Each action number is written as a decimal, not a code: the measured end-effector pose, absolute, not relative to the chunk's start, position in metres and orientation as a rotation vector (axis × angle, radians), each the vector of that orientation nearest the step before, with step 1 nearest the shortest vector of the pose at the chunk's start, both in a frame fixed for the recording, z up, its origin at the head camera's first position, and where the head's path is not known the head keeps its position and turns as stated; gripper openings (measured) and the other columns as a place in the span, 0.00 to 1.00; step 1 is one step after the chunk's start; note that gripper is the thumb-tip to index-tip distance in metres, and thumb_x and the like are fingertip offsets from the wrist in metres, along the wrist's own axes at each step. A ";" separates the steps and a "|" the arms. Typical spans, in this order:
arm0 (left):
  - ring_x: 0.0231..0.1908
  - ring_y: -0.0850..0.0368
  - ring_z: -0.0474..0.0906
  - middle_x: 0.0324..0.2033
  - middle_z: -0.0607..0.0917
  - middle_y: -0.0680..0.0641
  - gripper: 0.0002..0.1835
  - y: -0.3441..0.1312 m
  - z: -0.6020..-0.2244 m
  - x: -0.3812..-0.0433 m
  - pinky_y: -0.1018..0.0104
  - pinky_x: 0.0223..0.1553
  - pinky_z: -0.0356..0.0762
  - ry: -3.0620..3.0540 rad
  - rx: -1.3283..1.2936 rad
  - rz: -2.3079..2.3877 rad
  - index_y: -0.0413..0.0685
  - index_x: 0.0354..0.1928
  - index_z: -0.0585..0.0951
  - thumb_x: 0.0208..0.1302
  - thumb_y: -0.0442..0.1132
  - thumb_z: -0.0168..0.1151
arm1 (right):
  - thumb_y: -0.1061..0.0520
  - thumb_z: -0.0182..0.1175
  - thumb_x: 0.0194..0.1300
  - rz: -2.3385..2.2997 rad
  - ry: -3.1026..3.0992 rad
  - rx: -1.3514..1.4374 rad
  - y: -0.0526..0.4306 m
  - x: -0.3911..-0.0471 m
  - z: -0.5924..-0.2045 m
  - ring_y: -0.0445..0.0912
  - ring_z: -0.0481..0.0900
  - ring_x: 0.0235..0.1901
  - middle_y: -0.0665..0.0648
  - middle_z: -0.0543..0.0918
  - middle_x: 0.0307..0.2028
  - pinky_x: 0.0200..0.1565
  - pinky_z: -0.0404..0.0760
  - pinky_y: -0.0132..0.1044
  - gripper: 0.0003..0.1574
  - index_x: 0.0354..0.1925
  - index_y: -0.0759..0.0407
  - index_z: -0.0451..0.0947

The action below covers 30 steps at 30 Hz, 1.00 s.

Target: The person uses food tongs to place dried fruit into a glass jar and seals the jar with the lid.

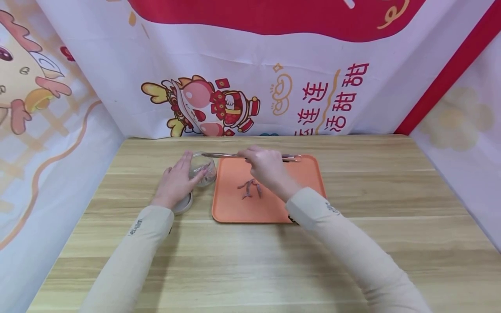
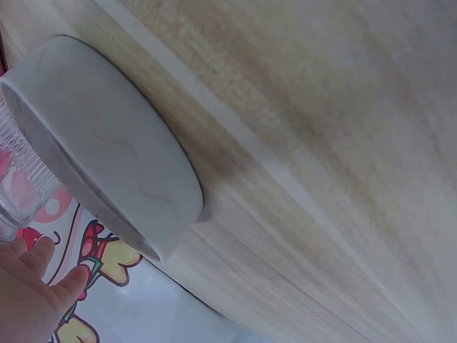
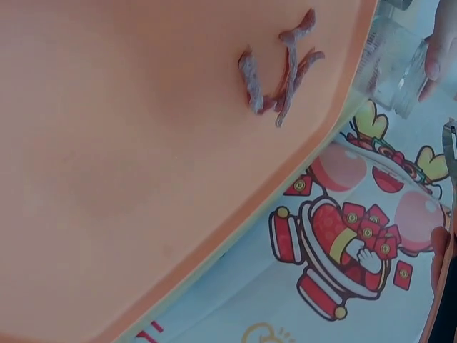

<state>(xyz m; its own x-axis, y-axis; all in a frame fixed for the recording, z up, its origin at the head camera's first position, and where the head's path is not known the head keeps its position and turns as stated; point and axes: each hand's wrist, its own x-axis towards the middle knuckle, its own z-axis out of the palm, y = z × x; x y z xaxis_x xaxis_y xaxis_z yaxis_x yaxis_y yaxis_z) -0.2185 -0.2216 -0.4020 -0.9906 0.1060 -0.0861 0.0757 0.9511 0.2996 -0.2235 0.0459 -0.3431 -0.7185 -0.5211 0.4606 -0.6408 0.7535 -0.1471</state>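
My left hand [image 1: 176, 180] holds a clear glass jar [image 1: 207, 176] at its side, thumb in front and fingers behind. Some brownish strips lie inside the jar. In my right hand [image 1: 266, 167] are long metal tongs [image 1: 225, 155], gripped near the middle, their tips over the jar's mouth. In the right wrist view a serrated tong tip [image 3: 450, 139] shows at the edge; nothing visible is between the tips. Several reddish-brown, white-dusted strips [image 1: 248, 188], like dried meat, lie on an orange tray [image 1: 235, 213] below my right hand.
A whitish round lid [image 2: 107, 136] rests on the wooden table [image 1: 242, 261] below my left wrist, close to the jar. The tray stands just right of the jar. Printed cloth walls [image 1: 250, 56] enclose the table at the back and both sides.
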 end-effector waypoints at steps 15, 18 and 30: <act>0.75 0.41 0.43 0.76 0.42 0.41 0.49 -0.222 -0.402 -0.219 0.35 0.71 0.45 2.999 0.131 0.465 0.46 0.76 0.36 0.66 0.72 0.32 | 0.71 0.61 0.55 0.345 -2.662 0.900 0.025 -0.219 -0.353 0.41 0.83 0.28 0.48 0.86 0.38 0.22 0.78 0.33 0.29 0.51 0.45 0.82; 0.75 0.41 0.43 0.76 0.42 0.42 0.49 -0.222 -0.402 -0.219 0.35 0.71 0.45 3.000 0.131 0.461 0.46 0.76 0.37 0.66 0.72 0.32 | 0.71 0.62 0.55 0.351 -2.678 0.894 0.024 -0.219 -0.355 0.41 0.83 0.29 0.48 0.85 0.39 0.23 0.79 0.34 0.30 0.52 0.44 0.81; 0.75 0.41 0.43 0.76 0.41 0.42 0.50 -0.222 -0.403 -0.220 0.35 0.71 0.45 3.000 0.130 0.459 0.45 0.76 0.37 0.66 0.72 0.33 | 0.70 0.61 0.56 0.383 -2.715 0.878 0.021 -0.220 -0.356 0.41 0.84 0.31 0.49 0.83 0.37 0.22 0.77 0.33 0.27 0.51 0.48 0.81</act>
